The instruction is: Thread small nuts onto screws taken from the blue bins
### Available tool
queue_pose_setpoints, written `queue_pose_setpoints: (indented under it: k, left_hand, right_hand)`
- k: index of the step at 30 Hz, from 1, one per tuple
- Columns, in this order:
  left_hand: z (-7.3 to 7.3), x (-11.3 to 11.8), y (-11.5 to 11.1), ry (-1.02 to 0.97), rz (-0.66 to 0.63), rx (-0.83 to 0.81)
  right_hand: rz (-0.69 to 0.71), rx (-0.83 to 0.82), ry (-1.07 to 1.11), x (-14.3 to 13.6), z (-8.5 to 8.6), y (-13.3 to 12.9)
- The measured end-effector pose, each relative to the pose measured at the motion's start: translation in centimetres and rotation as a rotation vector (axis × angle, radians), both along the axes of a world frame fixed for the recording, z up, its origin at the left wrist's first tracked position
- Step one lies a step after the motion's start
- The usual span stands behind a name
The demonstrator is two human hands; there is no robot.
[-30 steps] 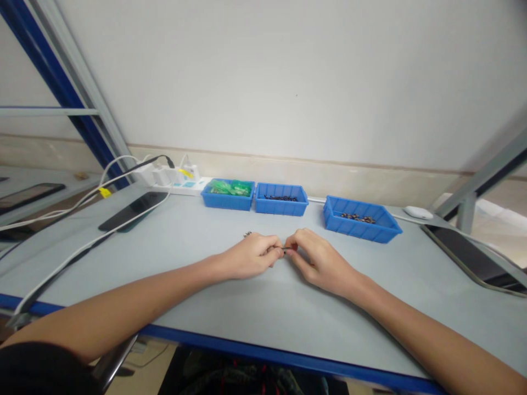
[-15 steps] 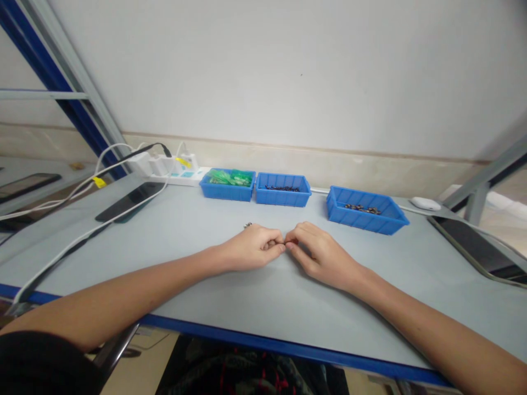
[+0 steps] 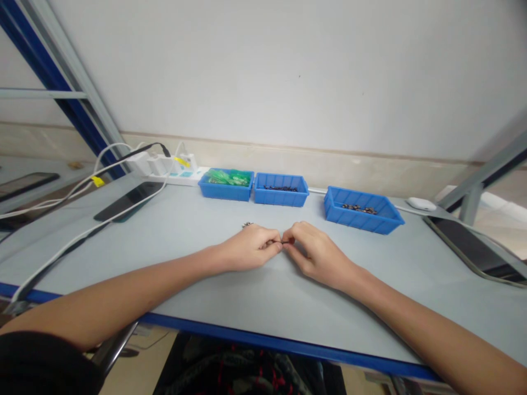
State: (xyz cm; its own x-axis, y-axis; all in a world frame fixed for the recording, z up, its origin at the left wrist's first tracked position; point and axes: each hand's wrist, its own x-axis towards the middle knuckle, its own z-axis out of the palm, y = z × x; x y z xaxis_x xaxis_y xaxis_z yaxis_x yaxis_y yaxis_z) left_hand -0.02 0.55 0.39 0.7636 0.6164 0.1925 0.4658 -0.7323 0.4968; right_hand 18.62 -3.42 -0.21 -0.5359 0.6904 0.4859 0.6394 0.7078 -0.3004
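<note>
1. Pinching a thin dark piece (image 3: 285,242) near the centre of the frame, the left hand (image 3: 254,248) and right hand (image 3: 316,253) nearly touch over the worktop (image 3: 255,299).
2. The left hand's fingers are closed on one end, its other fingers curled in behind; the right hand's thumb and fingertips nip the opposite end, with a gap farther back — the piece's exact shape is too small to tell.
3. Small metal parts (image 3: 247,224) lie just above the left hand in the frame, partly hidden by it.
4. Behind stand three blue trays: the left tray (image 3: 225,192) with green packets (image 3: 230,178), the middle tray (image 3: 280,198) with dark slim pieces (image 3: 280,188), the right tray (image 3: 364,221) with brownish parts (image 3: 359,209).
</note>
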Motion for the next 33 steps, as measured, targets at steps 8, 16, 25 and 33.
queue_pose_setpoints:
  k: [8,16,25,33]
  left_hand:
    - [-0.04,-0.1,0.04,-0.004,-0.004,-0.012]
    - [0.1,-0.12,-0.06,-0.028,0.032,-0.082]
    - [0.18,-0.22,-0.07,-0.074,0.033,-0.168]
    - [0.22,-0.16,-0.15,-0.095,0.036,-0.222]
  right_hand:
    - [-0.02,-0.008,-0.016,0.02,0.08,0.16]
    - [-0.047,-0.011,-0.037,0.11,0.33,0.29]
    - [-0.05,-0.009,-0.055,0.14,0.41,0.3]
    - [-0.054,-0.009,-0.052,0.09,0.5,0.29]
